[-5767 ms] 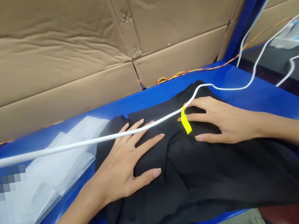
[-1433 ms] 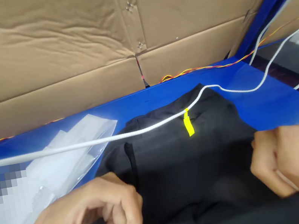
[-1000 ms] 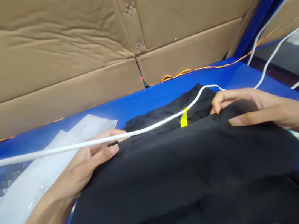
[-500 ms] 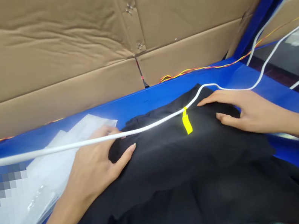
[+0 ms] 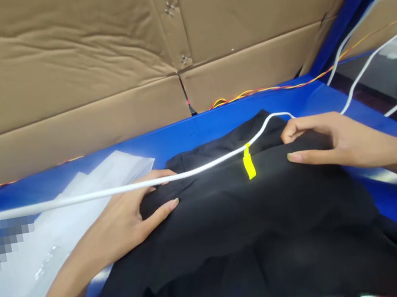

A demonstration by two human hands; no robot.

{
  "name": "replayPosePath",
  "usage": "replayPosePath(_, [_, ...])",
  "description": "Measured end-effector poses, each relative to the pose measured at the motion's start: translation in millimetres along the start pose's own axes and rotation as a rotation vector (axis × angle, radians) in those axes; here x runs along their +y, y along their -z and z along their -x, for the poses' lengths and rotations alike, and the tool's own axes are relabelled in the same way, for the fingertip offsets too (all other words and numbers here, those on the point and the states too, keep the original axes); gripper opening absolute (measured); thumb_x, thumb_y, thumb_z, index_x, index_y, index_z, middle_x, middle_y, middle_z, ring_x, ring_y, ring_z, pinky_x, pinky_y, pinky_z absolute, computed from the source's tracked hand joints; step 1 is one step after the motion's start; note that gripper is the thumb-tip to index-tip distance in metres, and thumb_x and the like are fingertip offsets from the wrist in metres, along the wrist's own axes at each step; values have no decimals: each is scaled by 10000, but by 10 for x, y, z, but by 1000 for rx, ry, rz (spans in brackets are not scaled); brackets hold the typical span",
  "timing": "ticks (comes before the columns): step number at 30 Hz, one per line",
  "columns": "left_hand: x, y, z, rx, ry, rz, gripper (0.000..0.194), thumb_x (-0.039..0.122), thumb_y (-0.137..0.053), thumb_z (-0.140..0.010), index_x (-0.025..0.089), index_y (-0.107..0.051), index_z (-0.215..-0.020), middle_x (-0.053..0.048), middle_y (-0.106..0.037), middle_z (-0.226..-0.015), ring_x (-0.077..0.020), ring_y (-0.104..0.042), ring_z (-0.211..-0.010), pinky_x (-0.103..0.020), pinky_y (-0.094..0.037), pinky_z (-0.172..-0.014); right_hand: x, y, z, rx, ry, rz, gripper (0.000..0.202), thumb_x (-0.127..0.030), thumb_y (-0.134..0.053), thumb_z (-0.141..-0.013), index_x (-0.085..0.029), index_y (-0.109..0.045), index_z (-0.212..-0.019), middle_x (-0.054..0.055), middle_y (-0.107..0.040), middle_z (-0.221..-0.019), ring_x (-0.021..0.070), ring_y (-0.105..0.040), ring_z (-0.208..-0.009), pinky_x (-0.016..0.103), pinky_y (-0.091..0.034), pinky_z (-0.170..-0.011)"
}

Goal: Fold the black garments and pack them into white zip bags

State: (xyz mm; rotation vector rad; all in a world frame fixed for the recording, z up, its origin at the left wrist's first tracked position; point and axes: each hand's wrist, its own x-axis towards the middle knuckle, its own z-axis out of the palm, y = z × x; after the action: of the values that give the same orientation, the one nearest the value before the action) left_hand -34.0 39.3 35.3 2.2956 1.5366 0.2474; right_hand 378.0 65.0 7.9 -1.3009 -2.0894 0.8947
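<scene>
A black garment (image 5: 247, 211) lies spread across the blue table, its far part folded into a raised edge. My left hand (image 5: 129, 211) grips the left side of that fold, thumb on the near face and fingers over the far side. At the fold's right end, my right hand (image 5: 338, 140) is closed on the cloth, fingers curled behind and thumb in front. A white cable (image 5: 208, 161) crosses in front of the fold, passing near both hands' fingers. From the cable hangs a yellow tag (image 5: 249, 165), over the middle of the cloth.
Clear plastic bags (image 5: 68, 216) lie at the left, partly under my left forearm. Brown cardboard (image 5: 92, 59) stands behind the blue table (image 5: 167, 141). Red and yellow wires (image 5: 243, 95) run along the table's back edge. At the far right are more white cables (image 5: 363, 67).
My right hand's fingers have curled in on the fold, which now stands straighter on the right. My left hand has shifted slightly left and down, still at the cloth.
</scene>
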Motion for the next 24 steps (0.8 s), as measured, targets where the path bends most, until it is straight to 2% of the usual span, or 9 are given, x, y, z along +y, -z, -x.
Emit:
replayPosePath(3, [-5,61,-39,-31,62,116,520,728,-670,-907,312,-754,-1208,-28,-786,-1272,-287,-767,-1070,-305,-631,-838,0,52,-9,-86,-178,-267,451,-656,-852,-760,-261,-676,-888,10,-716,-862,232,-659,-733,332,-519,-647])
replayPosePath(7, [20,102,-48,36,113,332,497,707,-828,-763,287,-794,-1029,-27,-803,-1127,-279,-769,-1000,-304,-650,-810,-79,111,47,-252,-426,-625,467,-544,-922,-701,-270,-647,-961,2,-743,-848,222,-696,-674,306,-554,-580])
replayPosePath(12, [74,105,27,234,146,367,425,618,-908,-717,265,-774,-913,-7,-776,-905,-219,-725,-788,-279,-610,-673,-227,137,146,-341,-508,-789,433,-454,-928,-693,-295,-675,-1008,-25,-734,-771,208,-701,-596,306,-586,-568])
replayPosePath(14, [99,124,42,224,150,433,411,587,-920,-700,250,-760,-874,-15,-765,-865,-207,-705,-738,-278,-593,-625,-243,141,187,-373,-522,-803,506,-445,-928,-693,-319,-689,-1121,-26,-747,-759,213,-699,-574,308,-580,-551])
replayPosePath(17, [150,158,29,52,171,618,370,533,-923,-682,246,-753,-843,-13,-751,-814,-190,-690,-664,-259,-562,-545,-191,170,245,-401,-468,-809,531,-445,-915,-722,-338,-709,-1199,-17,-793,-824,200,-717,-606,274,-536,-552])
replayPosePath(20, [193,144,-1,-147,188,760,328,497,-910,-705,252,-746,-849,-6,-753,-799,-189,-706,-660,-256,-579,-556,-84,222,239,-451,-241,-766,212,-441,-880,-794,-272,-784,-879,-25,-762,-775,162,-719,-679,261,-503,-628])
replayPosePath(21, [198,123,-11,-179,189,775,318,490,-903,-719,254,-745,-862,-5,-757,-808,-196,-722,-686,-256,-590,-576,-48,235,213,-508,-160,-723,198,-434,-854,-833,-253,-785,-797,-10,-756,-768,167,-724,-726,272,-507,-666])
replayPosePath(22, [197,95,-20,-175,182,766,307,481,-896,-732,255,-747,-878,-9,-766,-844,-203,-741,-729,-252,-602,-605,-16,243,175,-558,-111,-675,220,-434,-827,-872,-241,-793,-772,5,-757,-786,170,-723,-761,278,-507,-691])
replayPosePath(24, [180,26,-35,-91,146,687,283,449,-891,-758,254,-747,-905,-21,-779,-996,-204,-764,-838,-243,-620,-686,37,238,80,-540,-122,-615,257,-465,-792,-915,-232,-815,-810,17,-746,-798,160,-688,-733,269,-487,-665])
